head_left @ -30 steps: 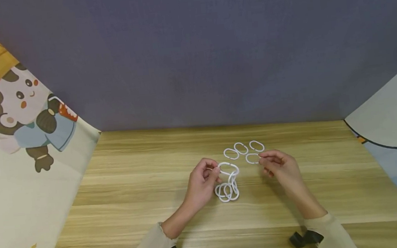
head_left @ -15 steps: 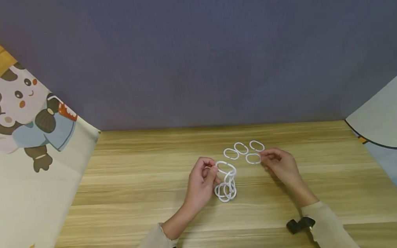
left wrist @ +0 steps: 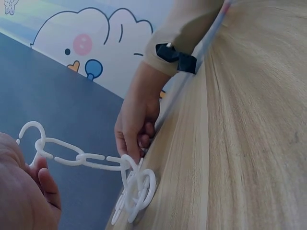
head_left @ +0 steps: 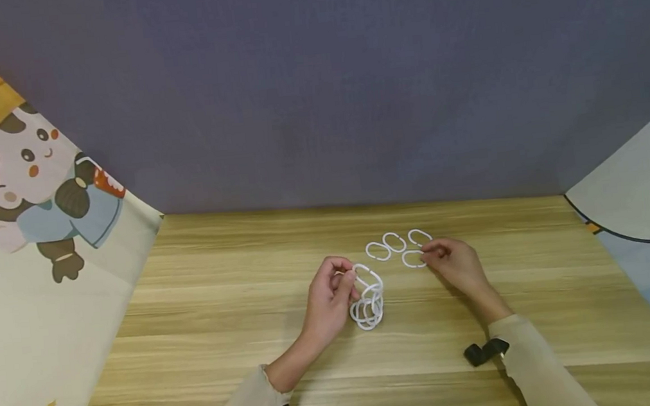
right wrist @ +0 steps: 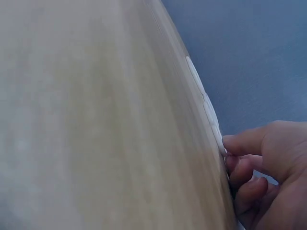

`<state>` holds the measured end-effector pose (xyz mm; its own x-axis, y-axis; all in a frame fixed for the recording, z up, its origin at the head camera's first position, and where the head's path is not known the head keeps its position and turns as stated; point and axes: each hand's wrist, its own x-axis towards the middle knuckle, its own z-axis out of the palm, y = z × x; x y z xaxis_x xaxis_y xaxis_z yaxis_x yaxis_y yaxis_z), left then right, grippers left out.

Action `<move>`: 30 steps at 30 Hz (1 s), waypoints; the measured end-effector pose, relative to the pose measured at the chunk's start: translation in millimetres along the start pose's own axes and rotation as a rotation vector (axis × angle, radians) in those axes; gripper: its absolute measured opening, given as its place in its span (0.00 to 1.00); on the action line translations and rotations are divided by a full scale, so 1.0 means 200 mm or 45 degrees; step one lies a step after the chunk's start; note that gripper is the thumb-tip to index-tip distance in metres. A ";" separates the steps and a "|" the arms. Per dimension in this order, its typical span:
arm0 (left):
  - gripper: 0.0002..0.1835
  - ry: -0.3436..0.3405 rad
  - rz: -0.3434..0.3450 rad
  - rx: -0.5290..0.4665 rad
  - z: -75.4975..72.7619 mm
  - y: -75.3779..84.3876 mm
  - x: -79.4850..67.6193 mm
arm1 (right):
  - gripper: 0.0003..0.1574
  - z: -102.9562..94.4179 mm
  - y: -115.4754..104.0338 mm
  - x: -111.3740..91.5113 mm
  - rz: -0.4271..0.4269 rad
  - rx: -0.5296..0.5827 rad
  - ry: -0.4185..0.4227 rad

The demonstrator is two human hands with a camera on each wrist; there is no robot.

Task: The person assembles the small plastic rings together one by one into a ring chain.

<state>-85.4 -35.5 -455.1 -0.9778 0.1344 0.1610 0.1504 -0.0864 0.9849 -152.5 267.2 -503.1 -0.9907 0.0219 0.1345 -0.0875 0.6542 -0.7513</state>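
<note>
My left hand (head_left: 328, 296) pinches the top link of a chain of white plastic links (head_left: 374, 289) between thumb and fingers. In the left wrist view the chain (left wrist: 93, 160) slopes from that hand down to a heap of links (left wrist: 138, 191) on the table. Each link is an oval with a small gap in its side. My right hand (head_left: 457, 265) has thumb and forefinger at the right end of a loose white link (head_left: 413, 259), pinching its edge close to the tabletop. In the right wrist view this link (right wrist: 218, 140) lies nearly edge-on.
Loose white links lie behind on the wooden table (head_left: 222, 289): one at the left (head_left: 377, 252), a middle link (head_left: 394, 243) and a right-hand link (head_left: 419, 238) near my right fingers. A dark wall (head_left: 350, 97) rises along the table's back edge, with cartoon-printed panels (head_left: 20, 171) at the sides.
My right hand has shifted slightly left and back, its fingers further over the loose link's end. The chain's upper part has drifted left and hangs closer to my left hand.
</note>
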 end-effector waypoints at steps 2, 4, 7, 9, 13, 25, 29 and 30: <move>0.03 -0.001 0.001 -0.002 0.00 0.00 0.00 | 0.07 0.00 0.00 0.01 -0.010 -0.032 -0.012; 0.04 -0.001 0.003 -0.005 0.00 0.00 0.00 | 0.07 0.00 0.00 0.01 -0.007 -0.058 -0.016; 0.03 0.000 0.009 -0.011 0.00 0.00 0.00 | 0.06 0.00 -0.02 0.01 0.009 -0.095 -0.018; 0.03 0.001 0.014 -0.014 0.00 0.00 0.00 | 0.06 -0.01 -0.04 0.01 0.024 -0.111 -0.022; 0.03 0.009 0.009 -0.020 0.01 0.00 0.00 | 0.07 -0.01 -0.06 0.00 0.050 -0.134 -0.033; 0.04 0.008 -0.029 -0.011 0.02 -0.01 0.02 | 0.10 -0.03 -0.06 0.01 0.113 0.049 -0.062; 0.04 0.001 -0.030 -0.006 0.02 -0.01 0.03 | 0.13 -0.03 -0.08 0.00 0.202 0.311 -0.052; 0.05 -0.001 -0.032 -0.009 0.02 -0.01 0.03 | 0.13 -0.04 -0.09 0.00 0.219 0.377 -0.047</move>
<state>-91.3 -30.3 -455.4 -0.9811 0.1370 0.1365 0.1249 -0.0898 0.9881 -150.1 260.9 -485.0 -0.9962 0.0822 -0.0301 0.0603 0.3949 -0.9167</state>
